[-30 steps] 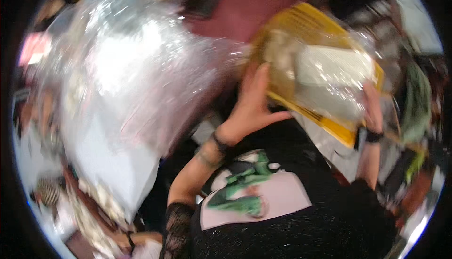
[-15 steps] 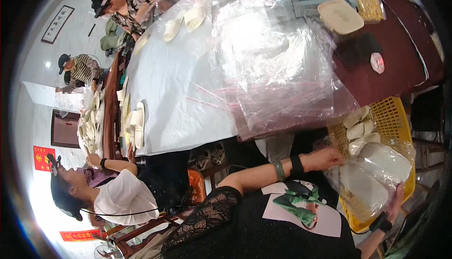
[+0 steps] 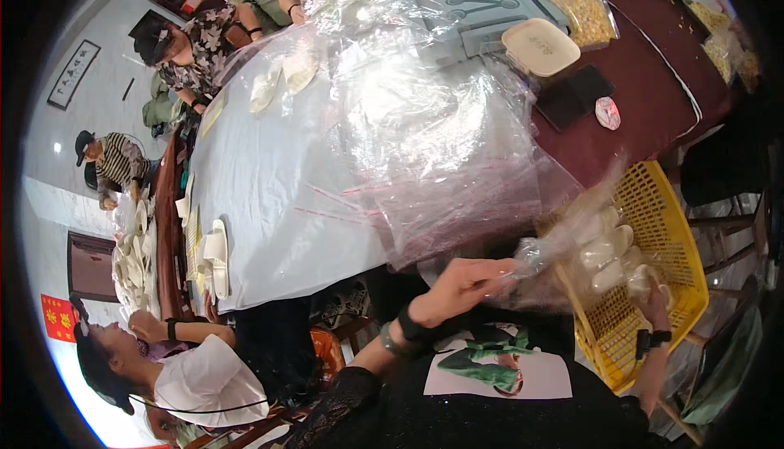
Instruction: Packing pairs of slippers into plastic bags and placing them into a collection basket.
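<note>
My left hand [image 3: 465,290], wearing a dark wristband and a bracelet, is closed on a crumpled clear plastic bag [image 3: 531,254] in front of the table. Blurred film stretches from it toward the yellow basket [image 3: 682,232]. Inside the basket lie several off-white slippers [image 3: 606,276], some looking wrapped in clear plastic. My right hand [image 3: 653,306], with a black watch-like band, reaches into the basket at the near end of the slippers. Its fingers are smeared by motion and partly hidden, so whether they grip a slipper does not show.
Clear bags [image 3: 441,147] cover the table's white sheet. Loose slippers [image 3: 215,259] stand along its left edge. A beige lid [image 3: 541,47], a dark phone-like slab [image 3: 574,98] and a grey tool case [image 3: 482,0] lie farther back. A co-worker in white [image 3: 208,375] sits at left; others work beyond.
My left hand has moved left, away from the basket, drawing clear film with it. My right hand, earlier holding bagged slippers over the basket, is now lower and farther in among the slippers.
</note>
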`<state>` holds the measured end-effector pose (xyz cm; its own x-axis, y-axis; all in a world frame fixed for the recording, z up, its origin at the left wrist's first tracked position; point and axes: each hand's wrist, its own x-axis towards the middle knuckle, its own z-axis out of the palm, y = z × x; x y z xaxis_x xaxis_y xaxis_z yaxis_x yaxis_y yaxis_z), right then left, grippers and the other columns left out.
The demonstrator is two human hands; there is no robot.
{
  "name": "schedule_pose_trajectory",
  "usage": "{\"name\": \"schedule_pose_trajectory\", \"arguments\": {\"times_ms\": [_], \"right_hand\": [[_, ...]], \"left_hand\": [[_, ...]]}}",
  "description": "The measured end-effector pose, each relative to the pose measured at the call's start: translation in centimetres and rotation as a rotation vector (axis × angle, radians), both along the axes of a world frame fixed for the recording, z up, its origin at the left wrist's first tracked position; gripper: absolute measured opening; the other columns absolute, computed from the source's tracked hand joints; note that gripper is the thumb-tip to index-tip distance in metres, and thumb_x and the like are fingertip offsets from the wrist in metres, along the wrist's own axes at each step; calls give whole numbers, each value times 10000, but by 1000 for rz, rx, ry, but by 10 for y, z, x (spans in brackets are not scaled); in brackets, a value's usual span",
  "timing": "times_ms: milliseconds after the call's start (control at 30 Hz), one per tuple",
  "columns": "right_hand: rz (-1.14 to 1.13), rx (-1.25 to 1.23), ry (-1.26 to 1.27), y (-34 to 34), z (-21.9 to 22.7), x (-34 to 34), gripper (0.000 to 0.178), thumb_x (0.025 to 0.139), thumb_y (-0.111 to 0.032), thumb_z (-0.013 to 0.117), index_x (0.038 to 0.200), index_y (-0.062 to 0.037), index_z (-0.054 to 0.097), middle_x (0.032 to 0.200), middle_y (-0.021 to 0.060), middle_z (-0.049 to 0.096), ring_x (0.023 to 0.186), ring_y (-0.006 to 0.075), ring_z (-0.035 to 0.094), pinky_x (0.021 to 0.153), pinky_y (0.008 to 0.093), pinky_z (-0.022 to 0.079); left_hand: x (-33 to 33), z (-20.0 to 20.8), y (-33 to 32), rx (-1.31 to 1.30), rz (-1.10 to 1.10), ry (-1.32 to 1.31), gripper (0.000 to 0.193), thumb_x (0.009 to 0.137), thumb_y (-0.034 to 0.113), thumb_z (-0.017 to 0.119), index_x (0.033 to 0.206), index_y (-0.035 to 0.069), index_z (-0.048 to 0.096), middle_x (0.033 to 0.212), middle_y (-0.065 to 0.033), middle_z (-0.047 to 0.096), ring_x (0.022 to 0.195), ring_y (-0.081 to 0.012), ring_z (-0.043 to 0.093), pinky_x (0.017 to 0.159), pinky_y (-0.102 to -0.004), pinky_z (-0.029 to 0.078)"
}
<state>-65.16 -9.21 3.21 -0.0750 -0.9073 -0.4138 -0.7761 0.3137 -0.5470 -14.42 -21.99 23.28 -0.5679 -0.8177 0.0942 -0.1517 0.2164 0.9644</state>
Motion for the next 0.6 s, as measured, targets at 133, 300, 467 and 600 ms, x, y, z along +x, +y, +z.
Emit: {"name": "schedule_pose_trajectory", "arguments": {"times_ms": [133,300,467,600], "right_hand": [[-5,-73,-738,-76,131,132,1145,610,-414,847,1473,-72,175,1463,153,315,1318,292,364,1043,409,317],[191,-211,-1351,-147,234,273,1275,587,-501,831,1488,-104,22,1507,171,183,1351,332,289,1059,426,281],[579,-126,-1357,-198,225,359,1115,685,-497,779,1483,-106,105,1467,163,281,1337,290,336,1051,404,311],[728,535,-1403,-181,229,401,917,718,-423,772,1406,-24,315,1132,88,564,1017,203,546,924,337,418]], "left_hand": [[54,47,3,-144,-64,77,262,863,26,585,1121,5,628,966,-141,680,812,-219,670,728,-277,508],[66,84,6,-237,-208,336,131,846,38,604,769,-9,508,674,-131,480,569,-322,441,521,-396,345],[82,116,28,-338,-236,551,200,887,129,603,988,-43,620,766,-165,585,603,-331,513,530,-379,388],[129,108,43,-418,-124,497,298,887,215,623,1010,-58,617,738,-164,597,578,-332,544,509,-364,390]]}}
